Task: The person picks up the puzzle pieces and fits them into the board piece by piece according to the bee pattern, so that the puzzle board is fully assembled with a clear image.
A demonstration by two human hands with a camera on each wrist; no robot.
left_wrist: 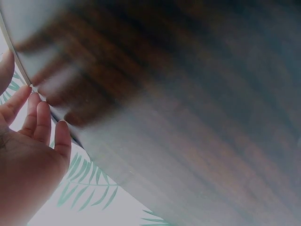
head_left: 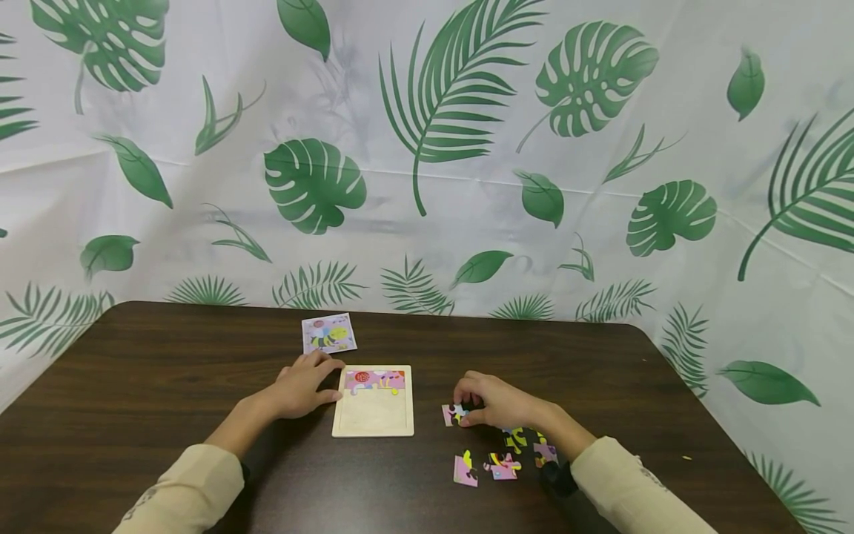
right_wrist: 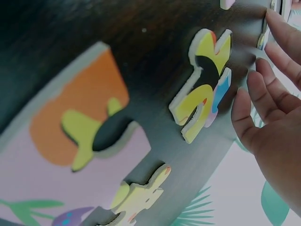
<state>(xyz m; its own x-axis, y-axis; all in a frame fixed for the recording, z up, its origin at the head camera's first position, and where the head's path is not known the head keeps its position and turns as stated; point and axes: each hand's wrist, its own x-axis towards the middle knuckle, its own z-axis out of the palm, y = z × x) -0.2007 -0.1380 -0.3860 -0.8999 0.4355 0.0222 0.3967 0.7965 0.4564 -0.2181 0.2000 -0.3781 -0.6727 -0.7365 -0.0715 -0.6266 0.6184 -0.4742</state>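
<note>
My left hand (head_left: 303, 386) rests at the left edge of a square wooden puzzle tray (head_left: 372, 430), thumb and forefinger touching its rim. In the left wrist view the fingers of that left hand (left_wrist: 40, 127) are fairly straight on the dark table. Joined pieces (head_left: 376, 380) fill the tray's top strip; bare wood shows below. Right of the tray, my right hand (head_left: 497, 400) pinches a pink and blue puzzle piece (head_left: 448, 415) between thumb and fingers, low at the tabletop. The right wrist view shows this right hand (right_wrist: 277, 103) from the side, its pinch partly hidden.
Several loose pieces lie near my right hand, among them a pink and yellow piece (head_left: 465, 471), a pink piece (head_left: 503, 467) and a yellow piece (head_left: 515, 439). A bee picture card (head_left: 329, 334) lies behind the tray. A leaf-print cloth (head_left: 427, 245) hangs behind the table (head_left: 200, 334).
</note>
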